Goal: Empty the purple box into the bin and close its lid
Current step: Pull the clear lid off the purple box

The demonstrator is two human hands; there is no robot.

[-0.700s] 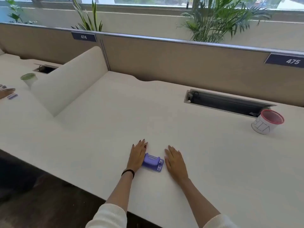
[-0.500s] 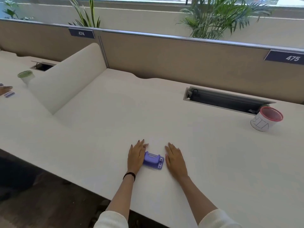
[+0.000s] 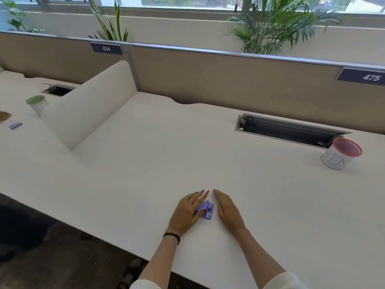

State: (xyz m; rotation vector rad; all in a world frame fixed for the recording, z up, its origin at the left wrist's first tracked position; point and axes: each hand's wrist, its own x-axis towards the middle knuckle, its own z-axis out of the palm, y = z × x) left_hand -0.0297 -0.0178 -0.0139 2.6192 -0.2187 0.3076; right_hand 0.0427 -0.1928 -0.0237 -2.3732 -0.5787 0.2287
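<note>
A small purple box (image 3: 206, 211) lies on the white desk near its front edge. My left hand (image 3: 188, 211) covers the box's left half, thumb on its near side and fingers over its top. Just right of the box, my right hand (image 3: 228, 210) rests flat on the desk with fingers together, not touching the box. The bin (image 3: 340, 156), a white cup with a red rim and "BIN" written on it, stands far to the right at the back. What the box contains is hidden.
A dark cable slot (image 3: 289, 132) opens in the desk just behind the bin. A white divider (image 3: 91, 105) separates the neighbouring desk, where a green-rimmed cup (image 3: 37, 104), a small purple item (image 3: 15, 125) and another person's hand (image 3: 4, 116) show.
My left hand has slid right from beside the box onto it and closed round its left part. My right hand has stayed beside the box.
</note>
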